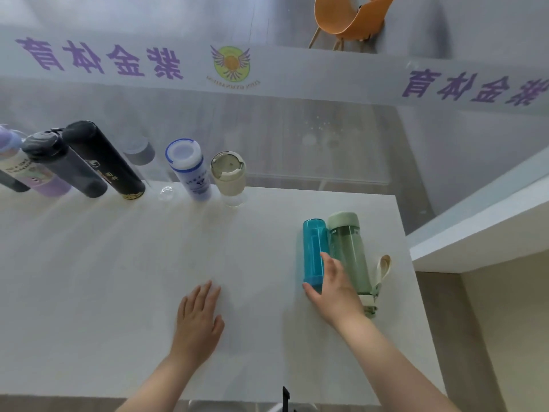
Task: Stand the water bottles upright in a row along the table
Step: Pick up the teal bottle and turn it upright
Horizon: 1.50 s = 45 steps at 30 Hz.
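A row of bottles already stands upright along the far edge of the white table [118, 263], running in from the far left: a lilac bottle [32, 173], a dark grey sports bottle [64, 166], a tall black flask [102, 160], a clear bottle with a grey cap [139, 153], a white bottle with a blue-rimmed lid [188, 168] and a cream-capped bottle [228, 176]. They sit close together against the glass partition, which leaves open table to the right of the cream-capped one, the likely slot for the next bottle.

Two bottles lie on their sides near the right edge, side by side and touching: a teal bottle [313, 251] on the left and a pale green bottle [352, 254] on the right, its cream carry strap [383, 270] looped out toward the table's right edge. Both point lengthwise from near to far, which suits a reach from the near side.

The right hand [332, 289] is at the near end of the teal bottle, thumb spread to the bottle's left and fingers laid over its top. It looks like a grip being formed rather than a closed one; the far side of the fingers is hidden, so I cannot tell whether they already clamp the bottle. The teal one seems chosen because it lies nearer the row.

The left hand [199, 316] rests flat on bare table, fingers extended and slightly spread, holding nothing; it is probably just steadying the person's lean.
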Each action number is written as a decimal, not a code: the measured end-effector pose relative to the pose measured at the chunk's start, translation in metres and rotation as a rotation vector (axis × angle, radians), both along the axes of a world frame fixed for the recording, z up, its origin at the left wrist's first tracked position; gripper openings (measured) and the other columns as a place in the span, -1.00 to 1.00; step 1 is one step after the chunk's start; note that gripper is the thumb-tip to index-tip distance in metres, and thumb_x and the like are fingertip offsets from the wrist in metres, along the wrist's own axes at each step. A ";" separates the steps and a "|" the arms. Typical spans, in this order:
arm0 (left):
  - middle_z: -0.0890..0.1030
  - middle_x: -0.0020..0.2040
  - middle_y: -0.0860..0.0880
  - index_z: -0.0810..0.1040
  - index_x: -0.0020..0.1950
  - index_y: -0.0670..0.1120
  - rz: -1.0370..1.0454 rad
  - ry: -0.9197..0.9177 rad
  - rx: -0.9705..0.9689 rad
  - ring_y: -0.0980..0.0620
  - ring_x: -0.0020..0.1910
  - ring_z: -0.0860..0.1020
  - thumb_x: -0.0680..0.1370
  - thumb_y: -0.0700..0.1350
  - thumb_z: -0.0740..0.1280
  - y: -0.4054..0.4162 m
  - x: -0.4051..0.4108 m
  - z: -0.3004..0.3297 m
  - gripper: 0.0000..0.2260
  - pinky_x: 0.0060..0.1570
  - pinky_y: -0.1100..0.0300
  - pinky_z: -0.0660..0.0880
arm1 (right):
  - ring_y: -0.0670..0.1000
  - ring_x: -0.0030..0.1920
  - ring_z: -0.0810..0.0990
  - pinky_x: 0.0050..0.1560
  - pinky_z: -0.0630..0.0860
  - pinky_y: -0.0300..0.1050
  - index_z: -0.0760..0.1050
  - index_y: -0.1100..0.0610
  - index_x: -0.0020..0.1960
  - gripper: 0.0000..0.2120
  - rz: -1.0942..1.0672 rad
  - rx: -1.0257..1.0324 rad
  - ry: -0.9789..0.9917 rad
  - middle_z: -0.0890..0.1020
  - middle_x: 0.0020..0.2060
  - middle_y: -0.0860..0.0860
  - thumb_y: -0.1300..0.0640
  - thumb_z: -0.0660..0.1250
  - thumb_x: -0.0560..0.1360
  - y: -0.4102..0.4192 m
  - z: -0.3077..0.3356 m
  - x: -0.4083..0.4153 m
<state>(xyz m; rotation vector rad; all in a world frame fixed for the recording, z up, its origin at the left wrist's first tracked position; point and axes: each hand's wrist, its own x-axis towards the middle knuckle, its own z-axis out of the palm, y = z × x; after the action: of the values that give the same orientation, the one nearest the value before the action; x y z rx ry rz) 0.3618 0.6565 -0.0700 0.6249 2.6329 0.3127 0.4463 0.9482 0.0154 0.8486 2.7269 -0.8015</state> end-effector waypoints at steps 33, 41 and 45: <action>-0.10 0.57 0.08 -0.03 0.53 0.16 -0.393 0.038 0.223 0.00 0.53 -0.08 0.51 -0.04 0.33 0.123 -0.019 0.060 -0.28 0.49 0.07 0.09 | 0.02 0.44 0.15 0.45 0.14 -0.09 0.20 -0.13 0.41 -0.41 0.306 -0.018 0.055 0.13 0.47 -0.04 -0.06 0.29 0.42 -0.001 0.016 0.030; 0.30 0.40 0.04 0.17 0.47 0.16 -0.327 -0.003 0.311 0.01 0.33 0.31 0.46 0.07 0.40 0.138 -0.027 0.056 -0.35 0.24 0.09 0.42 | -0.03 0.40 0.24 0.43 0.25 -0.01 0.32 -0.05 0.37 -0.46 0.384 0.003 0.270 0.32 0.38 -0.06 -0.04 0.25 0.39 0.006 0.041 0.020; 0.36 0.31 0.08 0.29 0.40 0.13 -0.151 -0.046 0.438 0.07 0.24 0.39 0.43 0.07 0.44 0.136 -0.023 0.051 -0.42 0.21 0.15 0.43 | 0.07 0.42 0.27 0.43 0.28 0.05 0.23 0.01 0.42 -0.39 0.304 0.085 0.400 0.33 0.42 0.04 -0.08 0.30 0.43 0.006 0.040 0.017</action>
<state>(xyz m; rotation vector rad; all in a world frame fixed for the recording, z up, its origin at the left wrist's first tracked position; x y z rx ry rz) 0.3388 0.7929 -0.0192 0.9347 2.4662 0.8576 0.4632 0.9546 0.0556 0.2913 3.1465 -0.8710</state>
